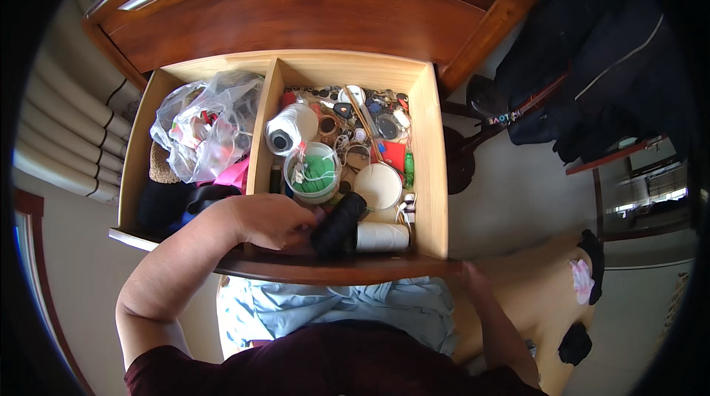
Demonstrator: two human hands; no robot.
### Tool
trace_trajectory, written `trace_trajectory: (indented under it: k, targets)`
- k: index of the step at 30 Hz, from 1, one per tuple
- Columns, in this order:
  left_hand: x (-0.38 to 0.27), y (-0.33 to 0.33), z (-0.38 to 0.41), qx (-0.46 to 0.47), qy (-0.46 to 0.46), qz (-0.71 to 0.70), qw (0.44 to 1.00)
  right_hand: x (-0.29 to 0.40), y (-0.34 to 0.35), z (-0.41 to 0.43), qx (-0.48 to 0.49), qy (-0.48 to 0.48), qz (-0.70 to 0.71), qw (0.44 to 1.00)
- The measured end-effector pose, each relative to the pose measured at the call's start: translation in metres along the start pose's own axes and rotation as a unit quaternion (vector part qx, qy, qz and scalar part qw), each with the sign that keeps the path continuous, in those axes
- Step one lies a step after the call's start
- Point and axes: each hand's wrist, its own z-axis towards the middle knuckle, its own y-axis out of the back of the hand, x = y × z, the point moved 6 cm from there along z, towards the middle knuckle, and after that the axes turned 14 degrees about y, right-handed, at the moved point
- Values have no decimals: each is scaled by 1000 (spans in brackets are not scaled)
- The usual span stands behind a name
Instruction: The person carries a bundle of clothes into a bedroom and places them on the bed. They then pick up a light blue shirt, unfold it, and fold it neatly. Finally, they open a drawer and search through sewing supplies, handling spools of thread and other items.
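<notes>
An open wooden drawer [441,174] with two compartments lies before me. My left hand [274,221] reaches over its divider into the front of the right compartment, fingers curled down beside a black thread cone [338,224]; whether they grip anything is hidden. A white thread spool [383,237] touches the black cone. Behind my left hand stand a clear tub with green contents [313,174] and a large white thread cone [291,130]. A round white lid [378,186] and a red packet [392,155] lie to the right. My right hand [474,279] touches the drawer front's right corner.
The left compartment holds a clear plastic bag [208,124], pink fabric [233,174] and dark cloth. Buttons and thin sticks [360,118] fill the back right. A curtain [72,118] hangs at left; dark clothing [604,63] and a red-edged stand are at right.
</notes>
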Motion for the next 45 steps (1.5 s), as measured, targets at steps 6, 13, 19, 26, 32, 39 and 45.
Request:
trace_trajectory:
  k: [6,13,19,26,32,39,45]
  targets:
    - [-29,16,-26,-31,36,53,998,-18,-38,-91,-29,50,-81,995]
    - [-110,64,-1,-127,44,76,988,-36,-71,-61,-151,45,-76,985]
    - [-128,92,111,-298,77,116,945,-34,-62,-57,-200,53,-43,977]
    - [-111,69,173,-265,170,155,936,-27,-59,-61,-214,86,-34,973]
    - [-102,62,185,-305,178,81,932,-34,-67,-58,-207,61,-21,976]
    - [-88,59,189,-282,102,-68,952,-34,-64,-56,-228,72,-19,971]
    - [-99,72,161,-270,141,-45,951,-41,-71,-56,-251,71,-28,965]
